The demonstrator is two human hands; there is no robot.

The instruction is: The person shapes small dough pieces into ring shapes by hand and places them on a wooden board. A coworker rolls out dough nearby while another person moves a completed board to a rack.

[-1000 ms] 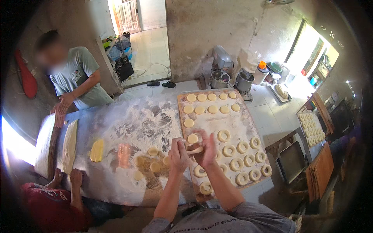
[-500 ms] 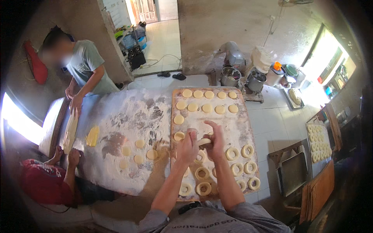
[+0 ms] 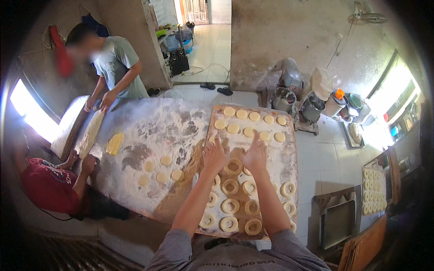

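Observation:
My left hand [image 3: 215, 156] is open over the floured board [image 3: 283, 159], its fingers stretched toward a pale dough disc mostly hidden beneath them. My right hand [image 3: 256, 156] is also open, with a finger reaching close to a flat dough disc [image 3: 248, 132] in the second row. Between my wrists lies a dough ring [image 3: 233, 166], apart from both hands. Several more dough rings [image 3: 230, 206] cover the near half of the board, some partly behind my forearms. Uncut round discs [image 3: 242, 114] line its far end.
On the metal table [image 3: 149, 122] to the left lie several dough discs [image 3: 166, 160] and a yellow slab [image 3: 115, 143]. Two people there handle a long dough strip [image 3: 91, 131]. Mixers [image 3: 291, 74] stand by the far wall; a tray of rings [image 3: 374, 192] is at right.
The dough ring I held between my hands now lies on the board. Both hands have come apart, with fingers extended toward the discs. The whole view has shifted slightly.

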